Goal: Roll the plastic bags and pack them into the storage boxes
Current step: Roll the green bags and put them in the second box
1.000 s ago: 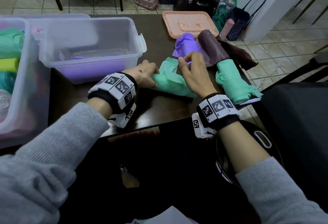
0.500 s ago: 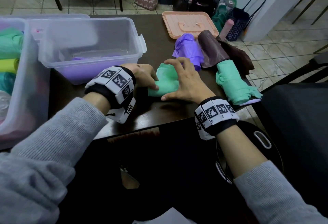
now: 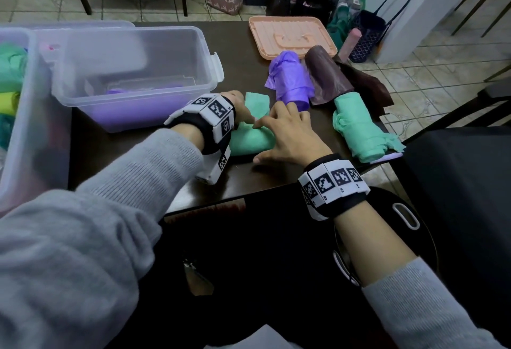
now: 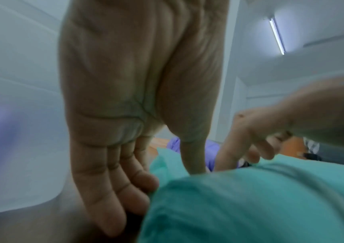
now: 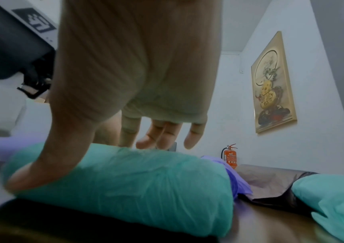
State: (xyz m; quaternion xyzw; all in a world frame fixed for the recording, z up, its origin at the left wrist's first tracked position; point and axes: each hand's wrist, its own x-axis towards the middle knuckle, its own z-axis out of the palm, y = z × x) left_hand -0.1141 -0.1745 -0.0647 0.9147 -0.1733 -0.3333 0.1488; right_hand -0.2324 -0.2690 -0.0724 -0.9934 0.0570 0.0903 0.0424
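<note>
Fingers (image 5: 194, 138) spread loosely over the green bag roll (image 3: 250, 138) on the table (image 3: 243, 180), right hand (image 3: 290, 135) and left hand (image 3: 240, 110) both pressing it mid-roll, probably needing steady forward rolling over the loose tail before packing into the storage box (image 3: 132, 91).

The green bag (image 3: 250, 138) is thin, soft plastic film, faintly crinkled with a dull sheen. The purple bag (image 3: 290, 80) looks like the same film, the brown bag (image 3: 326, 77) glossier. The storage box (image 3: 132, 72) is frosted translucent plastic. The tabletop (image 3: 240, 44) seems dark polished wood, though blur hides the grain.
</note>
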